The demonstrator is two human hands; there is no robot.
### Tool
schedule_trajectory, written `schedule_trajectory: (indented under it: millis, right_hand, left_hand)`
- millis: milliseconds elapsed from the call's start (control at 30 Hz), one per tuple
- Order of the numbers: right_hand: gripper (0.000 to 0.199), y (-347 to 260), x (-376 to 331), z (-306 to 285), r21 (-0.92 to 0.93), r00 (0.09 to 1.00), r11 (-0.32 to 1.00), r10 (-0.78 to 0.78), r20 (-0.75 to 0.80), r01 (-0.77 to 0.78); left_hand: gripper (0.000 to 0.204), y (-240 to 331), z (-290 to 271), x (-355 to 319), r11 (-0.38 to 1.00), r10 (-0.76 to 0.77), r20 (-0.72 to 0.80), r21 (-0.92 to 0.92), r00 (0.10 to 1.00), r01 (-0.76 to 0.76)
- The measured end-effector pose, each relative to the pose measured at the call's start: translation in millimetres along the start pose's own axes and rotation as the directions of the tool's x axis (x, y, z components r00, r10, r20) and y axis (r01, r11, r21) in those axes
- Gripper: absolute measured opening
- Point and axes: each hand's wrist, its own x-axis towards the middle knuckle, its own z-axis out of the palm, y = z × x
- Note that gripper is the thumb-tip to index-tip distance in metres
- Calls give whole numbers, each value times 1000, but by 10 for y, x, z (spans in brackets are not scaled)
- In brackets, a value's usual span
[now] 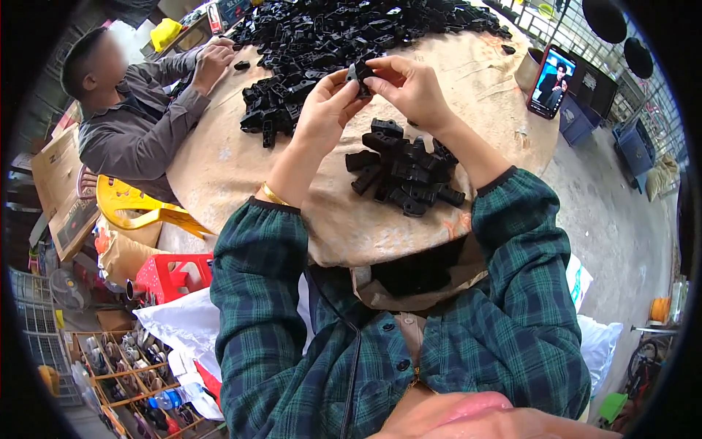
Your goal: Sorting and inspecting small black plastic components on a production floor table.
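Over the cloth-covered table, both my hands hold one small black plastic part (359,76) between their fingertips. My left hand (327,111) pinches it from the left, thumb against its side. From the right, my right hand (414,92) grips it with thumb and forefinger. Its exact kind is too small to make out, and my fingers cover some of it. A small heap of black plastic parts (409,170) lies below my right wrist, nearer to me. Beyond my hands spreads a large pile of similar black parts (314,51).
A phone (552,82) with a lit screen stands at the table's right edge. At the left, another person (139,117) sits with hands at the pile. A yellow plastic stool (131,205) and a red stool (172,276) stand left of the tablecloth (227,183). An open box (424,282) is at my lap.
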Motion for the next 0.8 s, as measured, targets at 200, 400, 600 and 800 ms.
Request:
schedule_trajectory:
  millis: [200, 400, 600, 800]
  right_hand:
    - [26, -46, -34, 83, 54, 997, 996, 71, -41, -69]
    - [25, -104, -48, 96, 4, 994, 998, -55, -92, 56]
    - [26, -62, -42, 70, -211, 972, 950, -233, 4, 229]
    - [30, -53, -15, 87, -188, 950, 935, -279, 140, 302]
  left_hand:
    - [37, -28, -56, -1, 996, 88, -12, 33, 996, -88]
    - [32, -19, -35, -11, 996, 93, 7, -12, 996, -93]
    - [19, -27, -20, -19, 999, 52, 15, -7, 999, -52]
    - [18, -2, -34, -17, 1000, -3, -55, -1, 999, 3]
